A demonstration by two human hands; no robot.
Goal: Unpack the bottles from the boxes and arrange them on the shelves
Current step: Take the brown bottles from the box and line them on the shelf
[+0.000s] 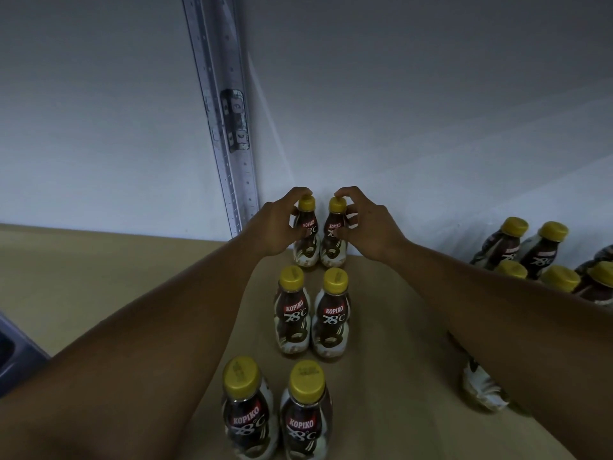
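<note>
Hands are both extended to the white back wall (398,127) of the shelf bay. Left hand (275,227) is curled round the neck of a brown-and-white plastic coffee bottle with a yellow screw cap (307,227): forefinger laid over the cap, thumb pressed on the label. Right hand (368,227) is wrapped the same way round an identical bottle (334,229) just beside it. Both grips are narrow and closed on the bottles.

Both held bottles are stood upright on the beige shelf board (132,277), at the foot of the back wall, labels turned outward. The high grip at the cap is judged deliberate: bases can be nudged flush to the wall and labels squared without neighbours being knocked.

Two more pairs of the same bottle are lined up out from the back wall: a middle pair (293,313), then a nearest pair (247,416). Two files are formed. Arms are passed either side of them, presumably so the standing rows are not swept over.

A cluster of the same bottles (544,247) is stood near the back wall, well to the right of the held pair. One more bottle (481,390) is partly hidden under the right forearm, further out from the wall. A perforated grey metal upright (229,137) is fixed against the back wall, just left of the held pair. No box is seen.

Step in hand is judged as final seating of the back pair; release is not yet made.
</note>
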